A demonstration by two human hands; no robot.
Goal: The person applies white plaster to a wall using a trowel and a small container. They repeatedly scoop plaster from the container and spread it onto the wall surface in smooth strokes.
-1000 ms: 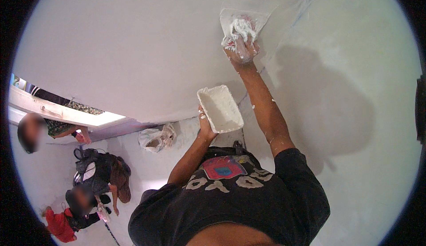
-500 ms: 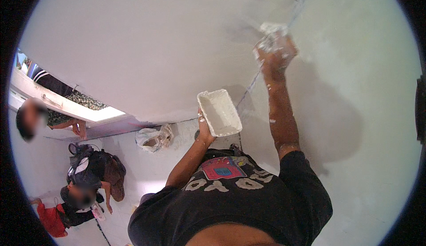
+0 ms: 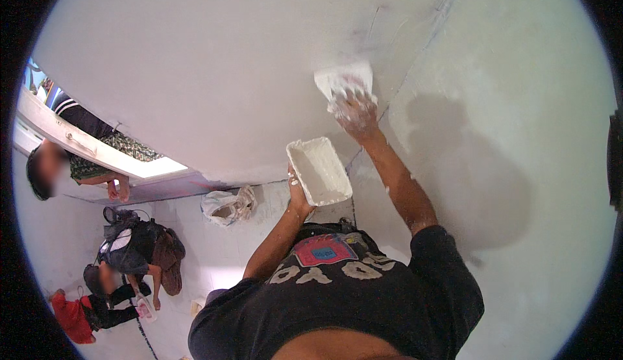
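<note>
In my left hand (image 3: 297, 190) is a white rectangular tub (image 3: 317, 165), its rim and inner walls coated with white paste. My fingers close round its left side and base, and it tilts so that the inside shows. My right hand (image 3: 355, 112), smeared with white, grips a broad, flat putty knife (image 3: 344, 77). Its pale blade lies against the wall (image 3: 227, 81), a little left of the corner line. Its handle is hidden in my hand. Dark smudges mark the wall just above the blade.
A crumpled white plastic bag (image 3: 227, 205) lies on the floor at the wall's foot. At the left, a person (image 3: 97, 175) is by a white-framed opening (image 3: 130, 164). Below, a person in dark clothes (image 3: 146, 246) and another in red (image 3: 71, 318) are close together.
My right hand has swung left and down from the corner, and the putty knife's blade now lies flat on the left wall. The tub has shifted slightly down.
</note>
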